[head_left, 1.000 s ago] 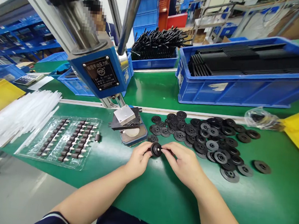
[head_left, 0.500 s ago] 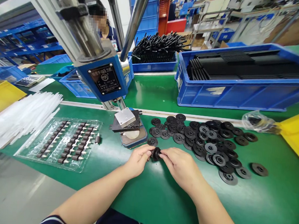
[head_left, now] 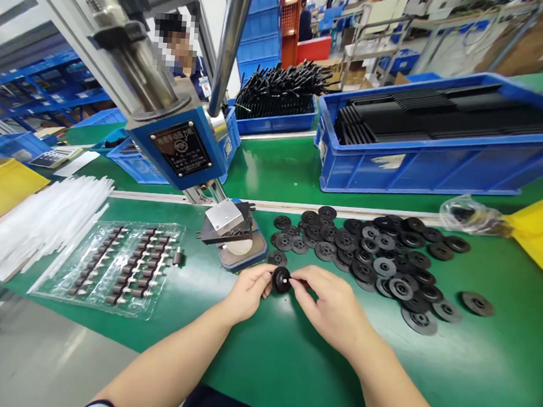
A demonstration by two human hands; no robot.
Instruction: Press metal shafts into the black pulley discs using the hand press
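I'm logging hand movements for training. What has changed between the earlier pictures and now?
The round black flanged part in the left hand turned: nearly edge-on half a second ago, it now shows its face and small white tip, much as a second ago. Nothing was visibly let go; the right hand stays close by the tip, contact unclear. The loose black discs, blue metal press and transparent plastic tray stayed put.

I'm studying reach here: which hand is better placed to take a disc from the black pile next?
Probably the right hand: it is nearer most of the discs, while the left hand holds the black part. The right fingers are at that part's pale tip; any grip there is unclear.
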